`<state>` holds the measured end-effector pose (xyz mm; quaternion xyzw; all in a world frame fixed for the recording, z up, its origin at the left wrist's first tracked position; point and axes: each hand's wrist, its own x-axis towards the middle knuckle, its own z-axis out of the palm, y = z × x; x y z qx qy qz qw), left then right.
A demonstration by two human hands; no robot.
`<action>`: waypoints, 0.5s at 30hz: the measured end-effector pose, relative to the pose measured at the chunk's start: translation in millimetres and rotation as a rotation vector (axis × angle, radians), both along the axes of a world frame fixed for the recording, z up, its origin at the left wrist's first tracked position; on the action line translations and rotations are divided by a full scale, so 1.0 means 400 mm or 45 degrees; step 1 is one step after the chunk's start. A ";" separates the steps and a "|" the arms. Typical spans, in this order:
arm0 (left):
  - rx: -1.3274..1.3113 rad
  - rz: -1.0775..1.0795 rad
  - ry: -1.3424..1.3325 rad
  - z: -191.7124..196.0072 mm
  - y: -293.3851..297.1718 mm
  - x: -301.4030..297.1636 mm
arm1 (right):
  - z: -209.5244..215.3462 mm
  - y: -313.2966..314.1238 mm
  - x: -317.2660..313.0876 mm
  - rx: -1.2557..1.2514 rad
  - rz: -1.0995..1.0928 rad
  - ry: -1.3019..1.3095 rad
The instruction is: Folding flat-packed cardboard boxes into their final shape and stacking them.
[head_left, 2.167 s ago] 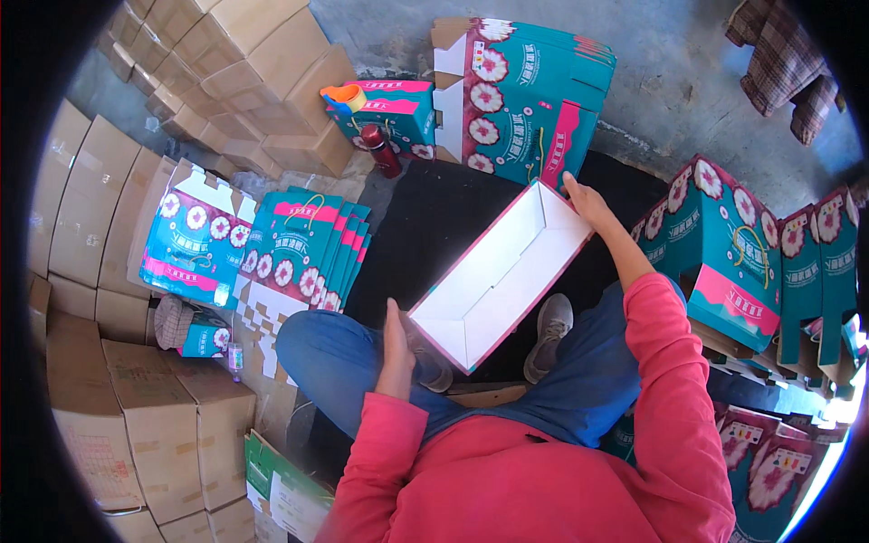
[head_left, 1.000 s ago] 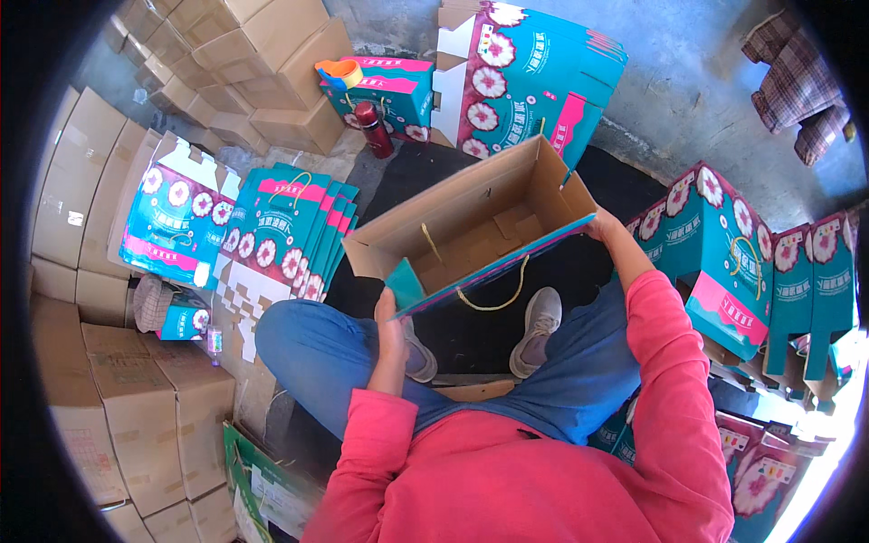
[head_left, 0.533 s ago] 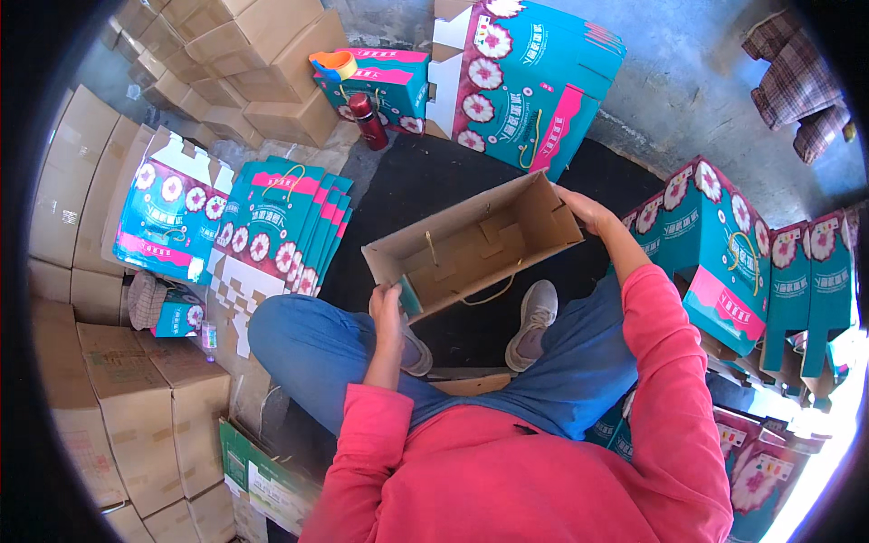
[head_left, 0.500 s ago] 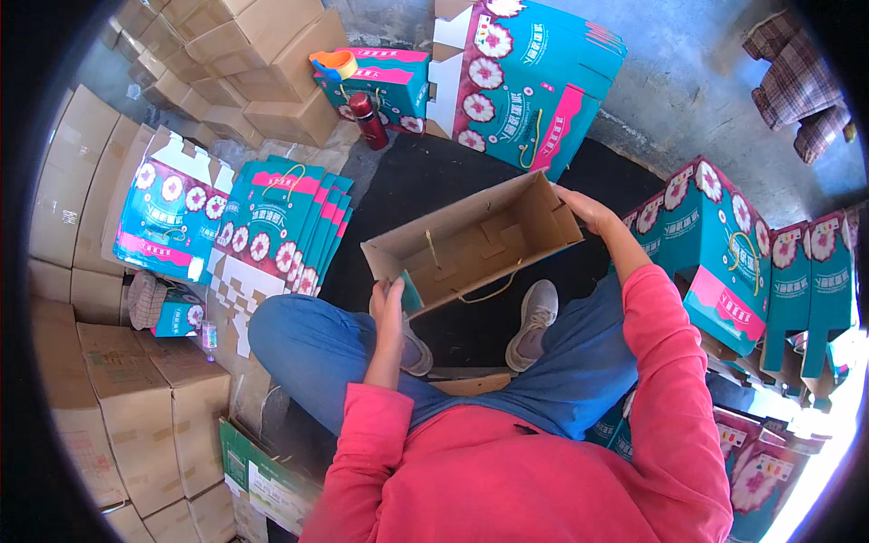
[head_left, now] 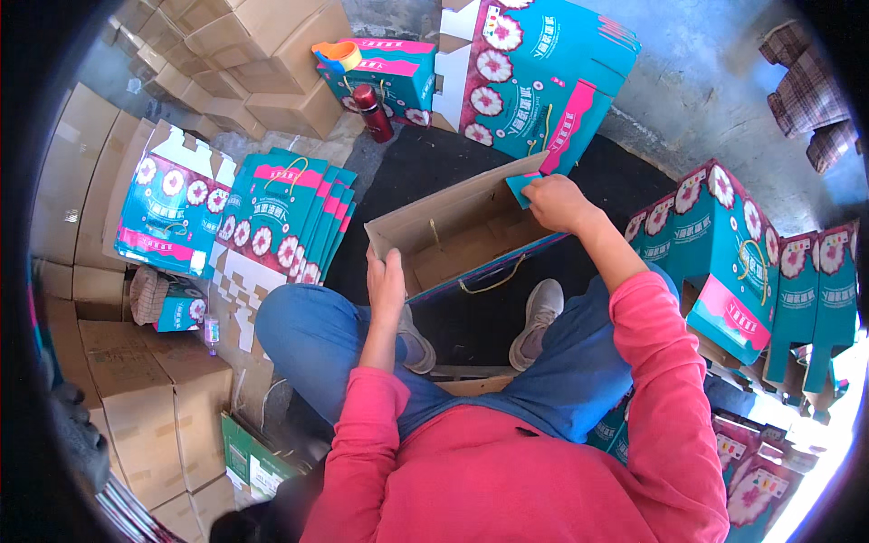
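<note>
In front of me an open-topped cardboard gift box (head_left: 471, 237) is tilted between my knees, its plain brown inside facing up. A cord handle (head_left: 493, 282) hangs on its near long side, and another lies against the far inner wall. My left hand (head_left: 386, 279) is closed on the box's left end, thumb and fingers over the edge. At the right end, my right hand (head_left: 559, 204) pinches a small teal end flap (head_left: 521, 189), bent over the opening. The fingertips behind that flap are partly hidden.
Flat teal cartons (head_left: 281, 213) lie fanned at left, near stacked brown boxes (head_left: 136, 389). A red thermos (head_left: 372, 113) stands at the back beside a teal box bearing an orange-and-blue ring (head_left: 339, 56). Made-up gift boxes (head_left: 715, 253) stand at right. Dark shapes enter at lower left.
My right hand has moved from the box's outer right end inward onto a teal flap. The teal flap by my left hand no longer shows. Dark shapes have appeared at lower left.
</note>
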<state>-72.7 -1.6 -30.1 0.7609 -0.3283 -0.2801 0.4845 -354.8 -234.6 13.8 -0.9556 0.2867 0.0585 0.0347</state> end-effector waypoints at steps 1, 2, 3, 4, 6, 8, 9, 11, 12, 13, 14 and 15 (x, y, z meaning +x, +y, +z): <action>0.008 0.003 -0.001 -0.001 -0.002 -0.004 | 0.003 -0.001 0.011 0.008 0.003 -0.001; -0.011 -0.010 -0.005 0.001 -0.002 -0.008 | 0.007 -0.002 0.023 0.028 -0.014 0.042; -0.031 -0.015 -0.014 -0.001 0.003 -0.005 | 0.008 -0.003 0.037 0.047 -0.022 0.080; -0.024 0.000 -0.022 -0.006 0.008 -0.001 | 0.009 -0.001 0.046 0.054 -0.007 0.072; -0.002 -0.044 -0.011 -0.017 0.007 0.002 | 0.008 0.003 0.052 0.173 -0.218 -0.247; 0.010 -0.038 -0.024 -0.023 0.002 0.000 | -0.023 -0.015 0.044 0.181 -0.236 -0.312; 0.023 -0.043 -0.029 -0.023 0.000 -0.008 | -0.029 -0.018 0.043 0.189 -0.266 -0.369; 0.106 0.031 -0.092 -0.021 0.003 -0.026 | -0.040 -0.020 0.041 0.258 -0.303 -0.340; 0.086 0.014 -0.081 -0.019 0.007 -0.026 | -0.039 -0.017 0.042 0.325 -0.347 -0.310; 0.065 -0.003 -0.071 -0.018 0.010 -0.027 | -0.037 -0.016 0.041 0.325 -0.340 -0.311; 0.064 0.003 -0.072 -0.016 0.012 -0.028 | -0.034 -0.015 0.037 0.367 -0.350 -0.310; 0.105 -0.084 -0.151 -0.015 0.014 -0.027 | -0.032 -0.014 0.037 0.410 -0.357 -0.311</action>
